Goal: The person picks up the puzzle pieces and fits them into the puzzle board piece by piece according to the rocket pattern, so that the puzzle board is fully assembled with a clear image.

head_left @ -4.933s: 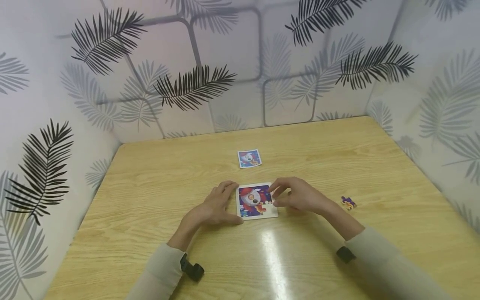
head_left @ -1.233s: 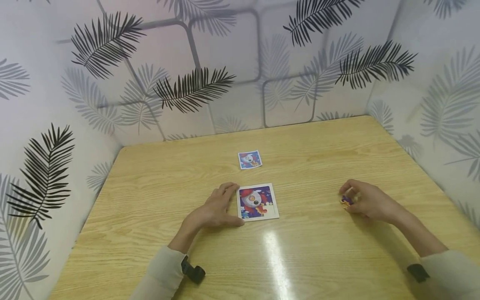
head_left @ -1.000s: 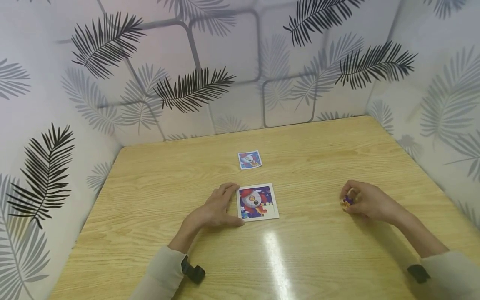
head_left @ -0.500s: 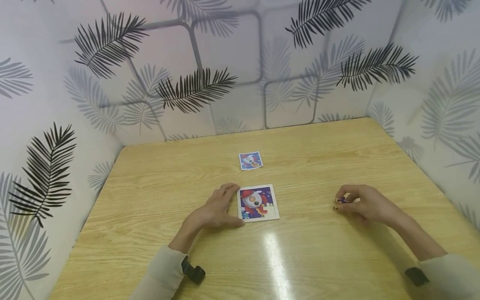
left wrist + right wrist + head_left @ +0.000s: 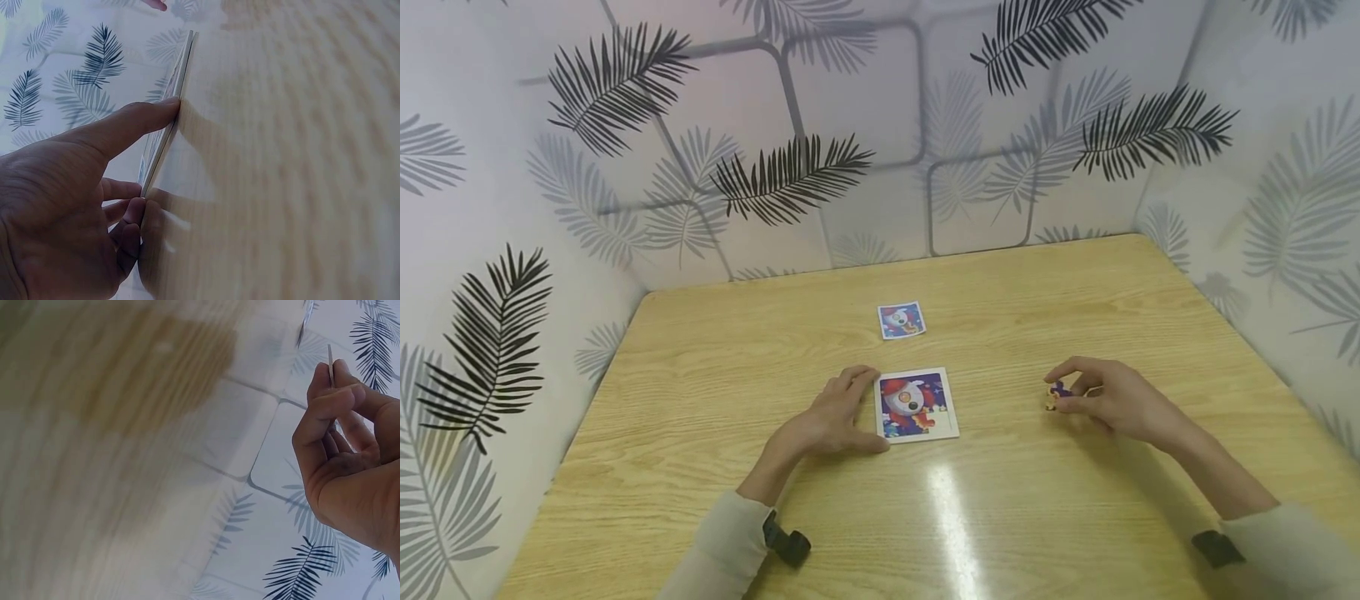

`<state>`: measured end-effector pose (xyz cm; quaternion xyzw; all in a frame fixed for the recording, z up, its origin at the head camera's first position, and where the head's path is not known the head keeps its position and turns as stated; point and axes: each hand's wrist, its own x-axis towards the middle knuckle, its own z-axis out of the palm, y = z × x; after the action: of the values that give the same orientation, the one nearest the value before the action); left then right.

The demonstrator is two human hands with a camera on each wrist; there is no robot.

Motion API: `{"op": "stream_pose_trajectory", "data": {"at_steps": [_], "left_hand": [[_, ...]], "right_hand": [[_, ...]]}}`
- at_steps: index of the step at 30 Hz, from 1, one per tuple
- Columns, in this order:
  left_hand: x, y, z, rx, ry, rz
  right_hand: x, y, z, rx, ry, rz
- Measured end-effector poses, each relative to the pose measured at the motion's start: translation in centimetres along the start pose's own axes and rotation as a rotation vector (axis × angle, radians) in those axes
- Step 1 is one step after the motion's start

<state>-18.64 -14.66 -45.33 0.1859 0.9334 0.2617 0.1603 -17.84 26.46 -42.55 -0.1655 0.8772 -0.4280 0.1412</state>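
A square jigsaw puzzle board (image 5: 952,417) with a white rim lies on the table, showing a red and white cartoon rocket. Its lower right part is a pale bare slot. My left hand (image 5: 830,417) holds the board by its left side, thumb at the near corner and forefinger at the far one. The left wrist view shows the thumb (image 5: 153,115) against the board's edge. To the right, my right hand (image 5: 1112,400) pinches a purple and orange puzzle piece (image 5: 1055,398) between thumb and fingertips, raised over the table. The right wrist view shows this piece (image 5: 330,359) edge-on.
A small square picture card (image 5: 901,320) with the same rocket design lies behind the board. The wooden table (image 5: 722,350) meets walls patterned with leaves at its back and sides. A streak of glare lies in front of the board.
My right hand has gone from the board out to the loose piece on the right, picked it up and started back leftward with it. My left hand has stayed on the board.
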Motion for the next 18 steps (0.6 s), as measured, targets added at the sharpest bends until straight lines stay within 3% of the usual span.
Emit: {"op": "stream_pose_trajectory", "data": {"at_steps": [10, 18], "left_hand": [[0.1, -0.1, 0.1, -0.002, 0.003, 0.007], [0.1, -0.2, 0.0, -0.003, 0.003, 0.006]], "right_hand": [[1.0, -1.2, 1.2, 0.068, 0.056, 0.067], [2.1, -2.2, 2.1, 0.142, 0.055, 0.035]]}}
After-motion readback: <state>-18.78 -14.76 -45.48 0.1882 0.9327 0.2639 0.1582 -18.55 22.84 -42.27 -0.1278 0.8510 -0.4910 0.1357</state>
